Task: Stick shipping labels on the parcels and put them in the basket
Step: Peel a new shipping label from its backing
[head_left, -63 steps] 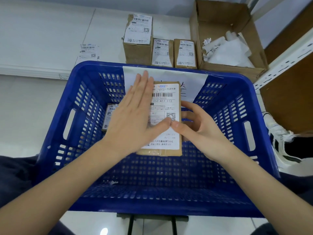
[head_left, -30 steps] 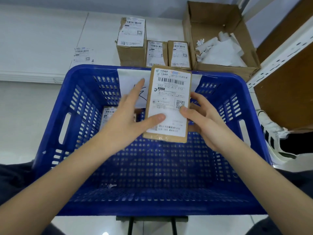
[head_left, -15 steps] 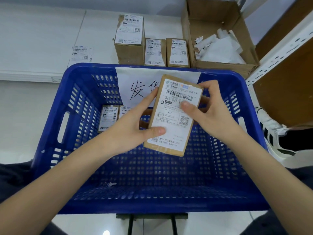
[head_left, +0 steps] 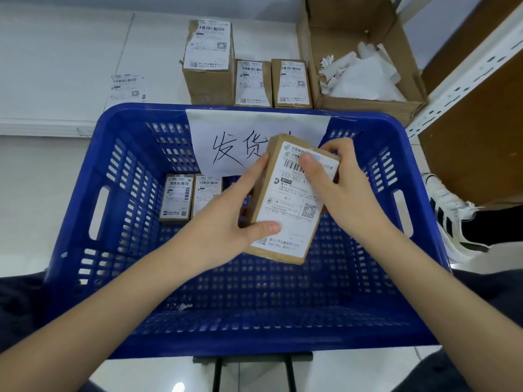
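- A loose shipping label (head_left: 126, 86) lies flat on the white surface at the far left, beyond the basket.
- The blue plastic basket (head_left: 85, 222) fills the middle of the view; a white paper sign (head_left: 226, 137) with handwritten characters hangs over its far wall.
- Two small labelled parcels (head_left: 177, 197) lie side by side on the basket floor near the far left corner; a third thing next to them is hidden behind the hand.
- The left hand (head_left: 226, 224) grips the held parcel (head_left: 285, 219) from its left edge, thumb pressed on the lower part of the label (head_left: 294, 205) and fingers wrapped behind.
- That parcel, a brown cardboard box with its white label facing up, is held tilted above the basket's middle, touching nothing but the two hands.
- The right hand (head_left: 342, 193) clasps the parcel's upper right end, thumb lying across the barcode and fingers curled over the top corner.
- Behind the basket stand three more labelled boxes (head_left: 254, 80), one taller and two shorter, close together.
- To their right sits an open cardboard carton (head_left: 325, 52) holding crumpled white backing paper (head_left: 365, 77).
- At the far right, a white sneaker (head_left: 450, 210) with dark stripes rests on the floor.
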`<move>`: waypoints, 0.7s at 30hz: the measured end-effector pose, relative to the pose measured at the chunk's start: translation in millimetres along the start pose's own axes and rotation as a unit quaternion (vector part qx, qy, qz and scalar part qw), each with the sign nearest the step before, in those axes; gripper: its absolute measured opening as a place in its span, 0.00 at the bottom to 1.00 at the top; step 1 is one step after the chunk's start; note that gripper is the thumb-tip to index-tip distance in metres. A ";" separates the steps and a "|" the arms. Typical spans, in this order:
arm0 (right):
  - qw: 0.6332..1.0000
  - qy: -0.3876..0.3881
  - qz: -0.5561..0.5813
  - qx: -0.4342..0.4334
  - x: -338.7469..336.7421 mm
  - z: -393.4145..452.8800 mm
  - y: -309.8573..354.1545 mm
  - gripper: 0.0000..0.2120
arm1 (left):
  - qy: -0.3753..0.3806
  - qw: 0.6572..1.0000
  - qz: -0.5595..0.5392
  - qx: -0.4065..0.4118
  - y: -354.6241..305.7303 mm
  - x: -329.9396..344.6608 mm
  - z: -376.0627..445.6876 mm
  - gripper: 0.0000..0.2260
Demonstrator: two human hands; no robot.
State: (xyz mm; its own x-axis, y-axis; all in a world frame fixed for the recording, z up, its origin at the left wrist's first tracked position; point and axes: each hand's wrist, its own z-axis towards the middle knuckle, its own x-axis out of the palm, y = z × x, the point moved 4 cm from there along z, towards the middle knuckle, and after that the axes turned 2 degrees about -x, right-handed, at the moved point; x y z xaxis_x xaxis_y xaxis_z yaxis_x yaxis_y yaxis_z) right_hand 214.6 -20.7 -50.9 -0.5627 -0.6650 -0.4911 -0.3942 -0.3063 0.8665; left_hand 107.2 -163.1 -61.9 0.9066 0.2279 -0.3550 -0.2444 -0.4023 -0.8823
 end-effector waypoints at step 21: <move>0.982 0.009 0.180 0.053 11.5 2.7 -6.6 0.23 | -0.121 0.992 -0.024 -0.016 3.5 -14.6 11.2 0.29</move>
State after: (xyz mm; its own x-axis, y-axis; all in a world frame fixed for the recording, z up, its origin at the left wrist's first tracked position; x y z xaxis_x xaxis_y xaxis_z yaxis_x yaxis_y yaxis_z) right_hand 208.8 -24.5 -62.5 -0.6672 -0.7291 -0.1526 -0.2463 0.0226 0.9689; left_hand 89.2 -157.9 -63.3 0.8063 0.4524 -0.3810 -0.1892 -0.4131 -0.8908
